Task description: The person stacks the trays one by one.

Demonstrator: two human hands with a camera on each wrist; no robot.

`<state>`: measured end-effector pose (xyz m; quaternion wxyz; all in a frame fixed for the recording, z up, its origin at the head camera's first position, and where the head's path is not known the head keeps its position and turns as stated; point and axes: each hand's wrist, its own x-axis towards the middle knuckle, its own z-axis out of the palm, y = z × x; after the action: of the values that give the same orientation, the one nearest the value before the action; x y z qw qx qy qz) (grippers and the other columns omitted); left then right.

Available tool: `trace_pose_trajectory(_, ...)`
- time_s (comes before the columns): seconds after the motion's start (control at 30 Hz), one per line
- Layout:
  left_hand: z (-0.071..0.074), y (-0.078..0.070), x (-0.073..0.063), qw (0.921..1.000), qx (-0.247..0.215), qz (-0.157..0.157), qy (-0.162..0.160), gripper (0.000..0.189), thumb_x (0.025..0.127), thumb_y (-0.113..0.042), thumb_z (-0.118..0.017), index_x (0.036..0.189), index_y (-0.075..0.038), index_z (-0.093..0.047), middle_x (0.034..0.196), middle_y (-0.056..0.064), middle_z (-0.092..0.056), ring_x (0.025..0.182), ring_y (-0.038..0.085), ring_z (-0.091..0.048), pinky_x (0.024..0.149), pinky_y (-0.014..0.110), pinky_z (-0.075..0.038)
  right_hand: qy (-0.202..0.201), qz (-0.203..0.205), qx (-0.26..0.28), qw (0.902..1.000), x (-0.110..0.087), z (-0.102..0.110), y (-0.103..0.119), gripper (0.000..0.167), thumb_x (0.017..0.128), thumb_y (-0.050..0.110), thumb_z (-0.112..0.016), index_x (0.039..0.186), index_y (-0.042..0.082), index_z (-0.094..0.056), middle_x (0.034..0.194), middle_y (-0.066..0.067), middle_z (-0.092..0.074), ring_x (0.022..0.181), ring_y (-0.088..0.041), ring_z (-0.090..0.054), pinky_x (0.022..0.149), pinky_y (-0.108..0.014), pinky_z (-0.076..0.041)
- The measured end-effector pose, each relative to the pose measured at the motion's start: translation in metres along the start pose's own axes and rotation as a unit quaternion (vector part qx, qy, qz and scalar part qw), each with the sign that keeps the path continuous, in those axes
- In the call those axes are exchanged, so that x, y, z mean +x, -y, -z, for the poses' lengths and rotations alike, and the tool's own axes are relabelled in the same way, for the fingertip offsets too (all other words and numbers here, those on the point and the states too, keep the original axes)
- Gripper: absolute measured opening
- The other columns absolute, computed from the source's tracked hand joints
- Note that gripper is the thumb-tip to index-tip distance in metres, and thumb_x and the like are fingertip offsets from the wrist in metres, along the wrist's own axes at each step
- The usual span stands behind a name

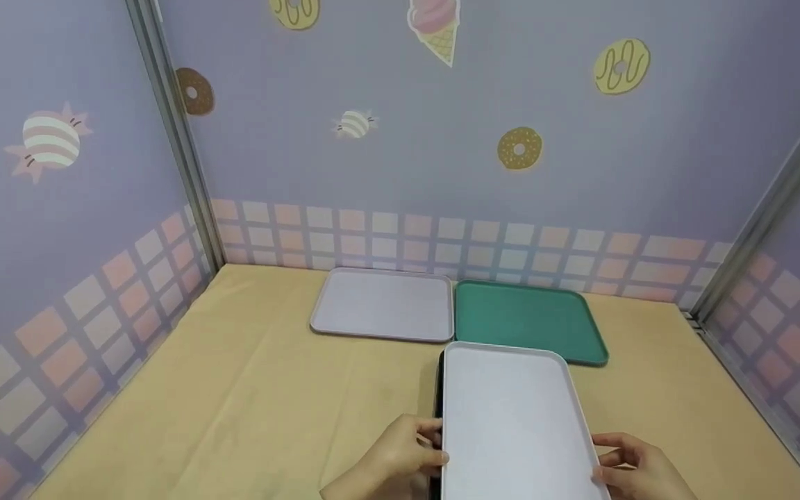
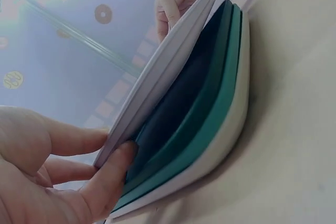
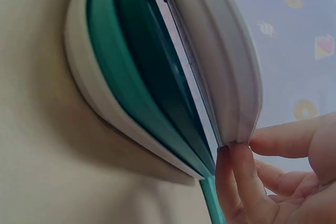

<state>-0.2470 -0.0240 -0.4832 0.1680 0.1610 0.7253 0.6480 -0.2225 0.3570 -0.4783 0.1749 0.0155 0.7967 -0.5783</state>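
A white rectangular tray (image 1: 514,423) is held between both hands at the front of the table. My left hand (image 1: 400,450) pinches its left edge between thumb and fingers. On the opposite edge, my right hand (image 1: 639,467) grips with its thumb on top and fingers below. Beneath the held tray lies a stack: a dark green tray (image 2: 176,111), a brighter green tray (image 2: 218,121) and a pale tray (image 2: 237,108) at the bottom. A wedge of space separates the held tray from this stack in both wrist views.
At the back of the yellow-covered table (image 1: 268,396), a pale lilac tray (image 1: 384,305) lies beside a green tray (image 1: 528,319). The held tray's far edge overlaps the green one in the head view. Patterned walls (image 1: 400,173) enclose the table's back and sides.
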Motion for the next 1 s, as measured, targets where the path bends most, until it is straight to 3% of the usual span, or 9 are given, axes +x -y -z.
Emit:
trace_pose_trajectory(0.13,0.003,0.003,-0.001,0.9996,0.026,-0.007,-0.001,0.037,0.079,0.015,-0.067,0.116,0.015,-0.068,0.084,0.012,-0.07,0.064,0.009,-0.063,0.062,0.032,-0.064,-0.014,-0.015,-0.017,0.9996,0.003,-0.007,0.0,0.061,0.09,0.003,-0.072,0.141,-0.016,-0.044,0.094,-0.003,-0.068,0.087,-0.016,-0.063,0.075,-0.027,-0.058)
trace_pose_trajectory(0.27,0.003,0.004,-0.001,0.9991,0.039,-0.001,-0.015,0.048,0.077,0.016,-0.067,0.125,0.02,-0.062,0.084,0.01,-0.069,0.065,0.011,-0.064,0.061,0.032,-0.064,-0.036,-0.022,-0.045,0.9981,0.005,-0.014,0.001,0.059,0.089,0.001,-0.072,0.139,-0.016,-0.046,0.092,-0.003,-0.067,0.085,-0.017,-0.061,0.073,-0.027,-0.056)
trace_pose_trajectory(0.43,0.003,0.003,-0.001,0.998,0.059,0.0,-0.023,0.055,0.077,0.015,-0.067,0.13,0.02,-0.058,0.083,0.005,-0.064,0.063,0.011,-0.062,0.059,0.032,-0.063,-0.047,-0.011,-0.078,0.9958,0.007,-0.017,0.0,0.059,0.088,0.001,-0.07,0.138,-0.018,-0.046,0.09,-0.002,-0.066,0.084,-0.016,-0.06,0.072,-0.026,-0.056)
trace_pose_trajectory(0.7,0.004,-0.001,-0.001,0.9931,0.114,0.019,-0.021,0.047,0.078,0.011,-0.069,0.125,0.015,-0.066,0.084,0.006,-0.06,0.065,0.01,-0.06,0.06,0.028,-0.062,-0.034,0.036,-0.118,0.9918,0.007,-0.016,-0.003,0.06,0.088,0.005,-0.071,0.135,-0.021,-0.047,0.086,0.0,-0.066,0.082,-0.017,-0.06,0.068,-0.023,-0.053)
trace_pose_trajectory(1.0,0.005,0.003,0.001,0.9923,0.121,0.005,-0.024,0.049,0.078,0.011,-0.068,0.126,0.015,-0.064,0.08,0.002,-0.051,0.061,0.009,-0.055,0.052,0.022,-0.056,-0.086,0.004,-0.144,0.9858,0.012,-0.026,-0.002,0.052,0.086,0.002,-0.073,0.131,-0.017,-0.056,0.085,-0.002,-0.062,0.083,-0.017,-0.059,0.071,-0.023,-0.052)
